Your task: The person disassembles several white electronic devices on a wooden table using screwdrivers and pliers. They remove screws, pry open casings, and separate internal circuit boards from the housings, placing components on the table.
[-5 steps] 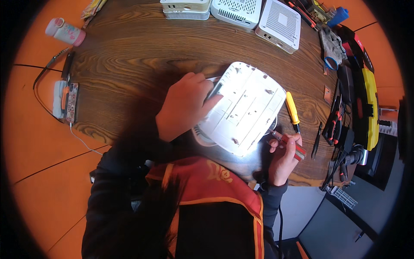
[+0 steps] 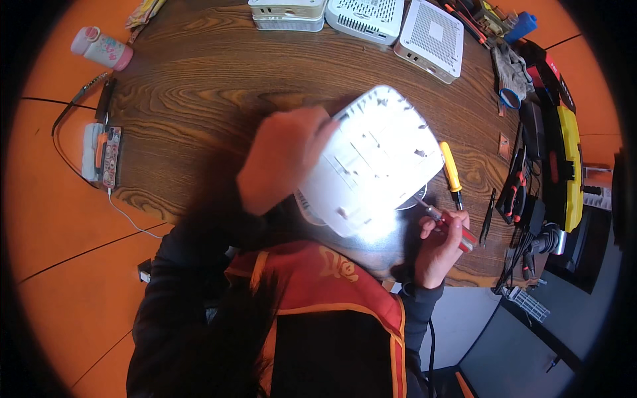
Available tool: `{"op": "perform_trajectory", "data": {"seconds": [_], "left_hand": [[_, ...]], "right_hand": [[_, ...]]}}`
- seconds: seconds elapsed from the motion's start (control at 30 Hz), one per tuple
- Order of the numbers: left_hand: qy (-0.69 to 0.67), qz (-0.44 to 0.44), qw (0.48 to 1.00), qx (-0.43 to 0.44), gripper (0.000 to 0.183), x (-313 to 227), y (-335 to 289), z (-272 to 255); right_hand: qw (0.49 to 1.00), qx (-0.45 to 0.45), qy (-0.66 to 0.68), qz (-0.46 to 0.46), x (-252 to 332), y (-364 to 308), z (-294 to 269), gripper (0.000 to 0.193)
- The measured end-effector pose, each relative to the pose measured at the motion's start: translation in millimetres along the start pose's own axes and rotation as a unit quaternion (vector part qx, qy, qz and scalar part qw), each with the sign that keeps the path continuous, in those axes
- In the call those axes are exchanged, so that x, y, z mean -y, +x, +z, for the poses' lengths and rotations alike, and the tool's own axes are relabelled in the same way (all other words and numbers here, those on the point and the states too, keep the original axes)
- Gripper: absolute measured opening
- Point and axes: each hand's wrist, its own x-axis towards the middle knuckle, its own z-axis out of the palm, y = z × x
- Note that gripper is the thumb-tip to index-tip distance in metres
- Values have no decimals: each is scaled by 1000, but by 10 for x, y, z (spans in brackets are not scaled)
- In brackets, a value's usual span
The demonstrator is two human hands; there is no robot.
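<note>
My left hand (image 2: 281, 159), blurred by motion, grips the left edge of a white plastic cover (image 2: 375, 159). The cover is tilted, its inner side with small posts and ribs facing up under a bright glare. Beneath it, part of a round-edged white housing (image 2: 310, 211) shows at the lower left. In my right hand (image 2: 435, 257) is a screwdriver with a red handle (image 2: 467, 239). Its shaft points up and left to the cover's lower right edge; whether the tip touches is hard to see. A yellow-handled screwdriver (image 2: 450, 167) lies just right of the cover.
Several white boxy devices (image 2: 363, 18) stand along the far edge of the wooden table (image 2: 199, 63). Pliers (image 2: 514, 192), black tweezers (image 2: 488, 215), a glove (image 2: 511, 73) and a yellow-and-black case (image 2: 569, 169) line the right side. A pink-and-white bottle (image 2: 103, 48) is at the far left.
The white cover has turned clockwise and tilted, its far corner shifting right and away from me. My left hand moved with it. My right hand and the red screwdriver shifted slightly right.
</note>
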Motion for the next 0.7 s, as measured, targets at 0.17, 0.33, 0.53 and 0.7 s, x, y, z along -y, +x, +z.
{"op": "perform_trajectory", "data": {"seconds": [0.17,0.33,0.53,0.7], "left_hand": [[-62,-58,959,-270,22,275,134,-701],[51,-122,946,-297,26,747,-13,-1130],[151,-201,946,-204,23,1131,-393,-1006],[140,-147,967,-151,18,1253,-525,-888]], "right_hand": [[995,-74,19,-58,31,5,-112,28],[979,-150,118,-77,99,69,-188,31],[983,-137,78,-92,195,81,-138,31],[989,-110,10,-103,172,3,-20,31]]}}
